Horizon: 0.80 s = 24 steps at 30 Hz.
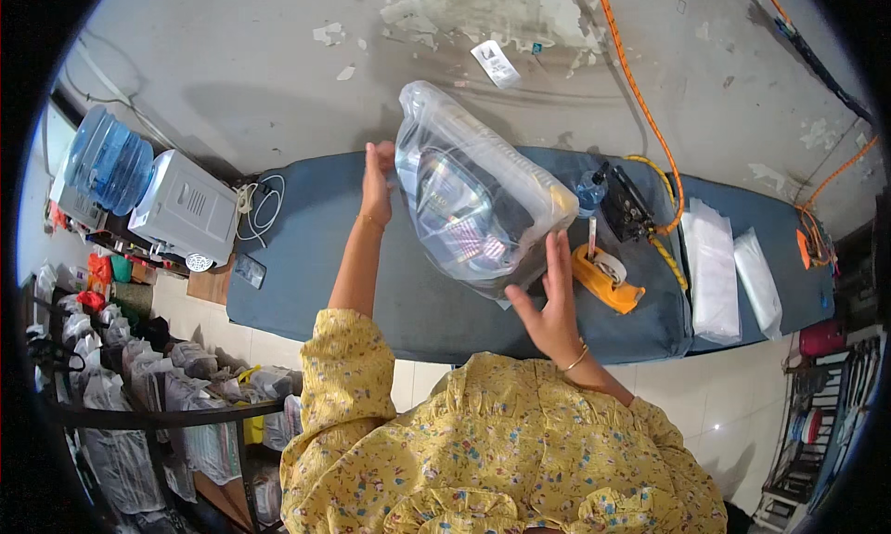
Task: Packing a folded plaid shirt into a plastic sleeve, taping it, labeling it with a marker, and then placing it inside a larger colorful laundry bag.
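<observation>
A clear plastic bag [480, 186] with folded clothes inside stands at a slant before me, and some of the contents bear printing. My left hand [379, 182] is upright along the bag's left side, its palm turned inward. At the lower right corner, my right hand [553, 304] has its fingertips against the plastic, thumb spread apart. Neither hand closes around the bag. Just right of my right hand lies an orange tape dispenser [609, 280] with a roll of tape. The bag hides the table surface behind it.
The padded blue-grey table [313, 255] carries a black iron [626, 203], a blue-tinted bottle [590, 193], packs of plastic bags [713, 276] and a phone [249, 271]. An orange cord [630, 75] hangs down. At left are a water dispenser [188, 200] and a rack [150, 419] of bagged laundry.
</observation>
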Motion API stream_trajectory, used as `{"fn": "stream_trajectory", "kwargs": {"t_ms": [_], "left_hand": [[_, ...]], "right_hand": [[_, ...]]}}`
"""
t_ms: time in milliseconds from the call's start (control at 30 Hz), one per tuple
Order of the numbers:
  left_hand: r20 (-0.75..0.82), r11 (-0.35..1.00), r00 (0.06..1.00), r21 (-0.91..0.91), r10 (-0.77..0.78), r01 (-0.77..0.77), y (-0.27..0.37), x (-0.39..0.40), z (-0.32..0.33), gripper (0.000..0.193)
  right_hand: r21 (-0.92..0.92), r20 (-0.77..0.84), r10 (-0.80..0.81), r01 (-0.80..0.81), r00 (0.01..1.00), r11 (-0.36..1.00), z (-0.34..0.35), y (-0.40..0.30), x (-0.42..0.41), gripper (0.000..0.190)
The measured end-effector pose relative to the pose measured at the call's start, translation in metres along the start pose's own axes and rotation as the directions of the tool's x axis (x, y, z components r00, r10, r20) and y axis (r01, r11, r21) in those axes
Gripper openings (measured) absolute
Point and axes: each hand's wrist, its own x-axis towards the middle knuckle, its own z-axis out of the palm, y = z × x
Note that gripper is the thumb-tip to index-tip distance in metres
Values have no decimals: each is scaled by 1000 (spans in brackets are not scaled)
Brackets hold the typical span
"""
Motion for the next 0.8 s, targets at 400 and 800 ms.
{"fn": "stream_trajectory", "kwargs": {"t_ms": [400,800], "left_hand": [[-199,948,965,-300,-172,107,-32,-101,3,63],[-279,914,900,330,334,-237,-7,-187,35,80]], "right_hand": [[-32,176,-10,15,984,999,-7,33,36,90],[179,569,84,-223,818,958,-23,71,187,42]]}}
